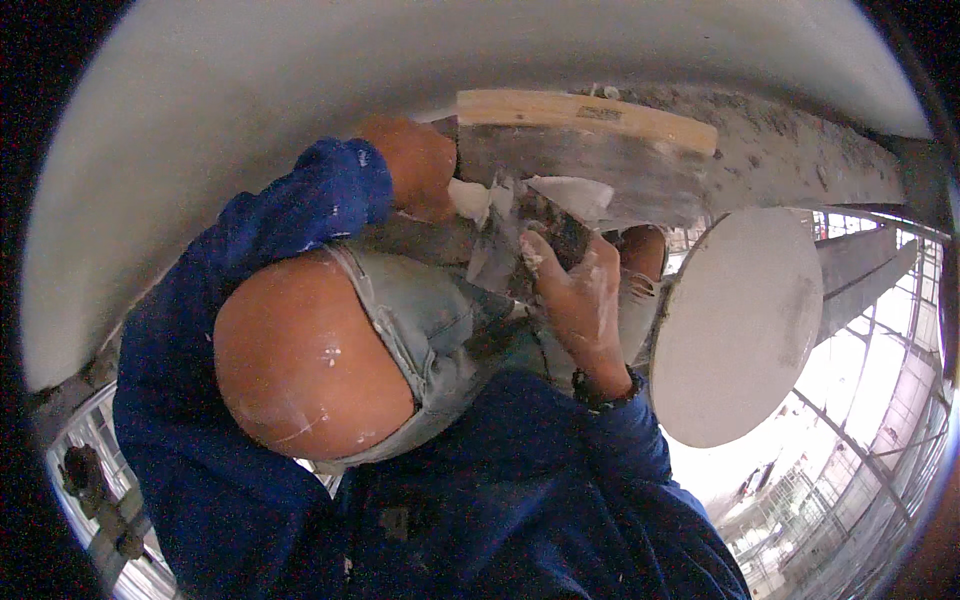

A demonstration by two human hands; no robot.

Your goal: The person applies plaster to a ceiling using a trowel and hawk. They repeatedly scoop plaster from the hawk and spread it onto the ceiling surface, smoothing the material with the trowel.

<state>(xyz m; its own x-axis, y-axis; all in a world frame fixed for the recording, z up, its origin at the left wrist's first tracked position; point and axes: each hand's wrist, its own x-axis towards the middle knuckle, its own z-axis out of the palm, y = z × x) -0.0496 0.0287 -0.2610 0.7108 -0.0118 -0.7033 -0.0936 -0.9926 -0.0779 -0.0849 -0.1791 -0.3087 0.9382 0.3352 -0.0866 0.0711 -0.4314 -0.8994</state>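
Observation:
My left hand (418,168) grips the end of a wide plastering blade (590,170) that has a pale wooden back strip, and holds it up close to the white curved ceiling surface (300,90). My right hand (575,290), smeared with white plaster, holds a small putty knife (548,228) against the lower edge of the wide blade. Lumps of white plaster (570,192) sit on both tools where they meet. Both arms wear blue sleeves, and a dark band circles the right wrist.
A rounded orange-brown shape half wrapped in grey denim cloth (310,360) fills the middle left below the hands. A white round disc (740,320) hangs at the right. A rough grey strip (790,150) runs along the ceiling. Scaffold bars and bright glazing (860,430) lie at the lower right.

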